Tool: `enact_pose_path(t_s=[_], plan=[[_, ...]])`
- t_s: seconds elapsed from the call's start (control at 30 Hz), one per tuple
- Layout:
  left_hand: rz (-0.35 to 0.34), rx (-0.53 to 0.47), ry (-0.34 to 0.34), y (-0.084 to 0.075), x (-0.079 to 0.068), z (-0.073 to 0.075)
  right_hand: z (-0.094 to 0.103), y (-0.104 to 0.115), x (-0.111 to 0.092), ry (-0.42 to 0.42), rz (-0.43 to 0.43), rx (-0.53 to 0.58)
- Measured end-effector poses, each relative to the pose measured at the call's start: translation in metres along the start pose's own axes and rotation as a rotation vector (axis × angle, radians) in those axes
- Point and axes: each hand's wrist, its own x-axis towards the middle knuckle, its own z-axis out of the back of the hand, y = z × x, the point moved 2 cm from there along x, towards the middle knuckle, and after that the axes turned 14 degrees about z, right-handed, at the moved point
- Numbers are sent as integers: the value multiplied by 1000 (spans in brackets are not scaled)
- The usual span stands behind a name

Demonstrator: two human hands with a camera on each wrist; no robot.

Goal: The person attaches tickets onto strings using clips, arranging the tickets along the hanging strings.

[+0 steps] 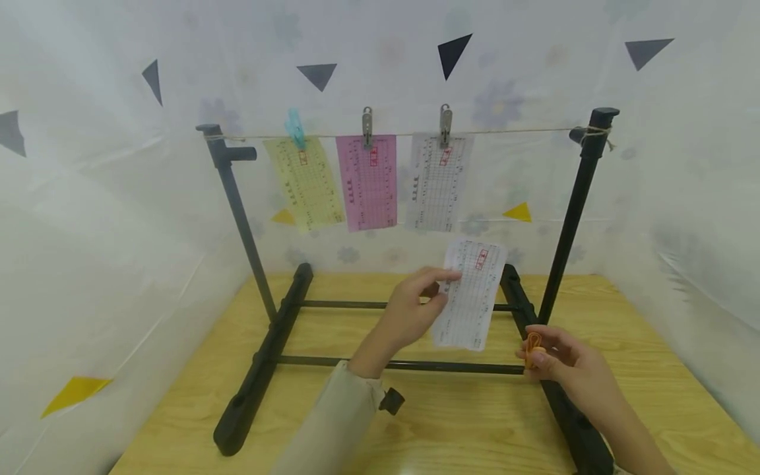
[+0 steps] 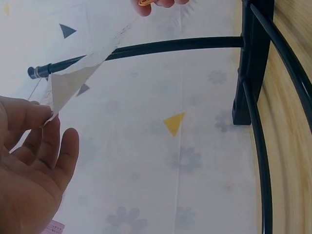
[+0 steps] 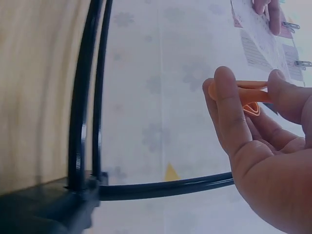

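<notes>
Between thumb and fingers my left hand (image 1: 412,307) pinches the left edge of a white printed slip (image 1: 472,297) with a red stamp, held up below the string. In the left wrist view the slip (image 2: 73,85) shows nearly edge-on. To the right, beside the rack's upright, my right hand (image 1: 572,366) holds an orange clip (image 1: 534,348) between thumb and fingertips; the right wrist view shows the clip (image 3: 253,92) side-on. From the string (image 1: 510,132) hang a yellow slip (image 1: 305,188) under a blue clothespin (image 1: 295,128), a pink slip (image 1: 368,191) and another white slip (image 1: 436,191), each under a metal clip.
A black rack stands on the wooden table (image 1: 463,422), its left post (image 1: 246,224) and right post (image 1: 570,224) carrying the string. Two crossbars (image 1: 356,361) join its feet low down. Behind hangs a pale flowered sheet (image 1: 380,46) with triangle shapes on it.
</notes>
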Motion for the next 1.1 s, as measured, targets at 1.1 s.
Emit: enact_pose_path(t_s=[1.1], plan=[[-39, -24, -102, -54, 82, 4, 30, 156, 122, -97, 322, -497]])
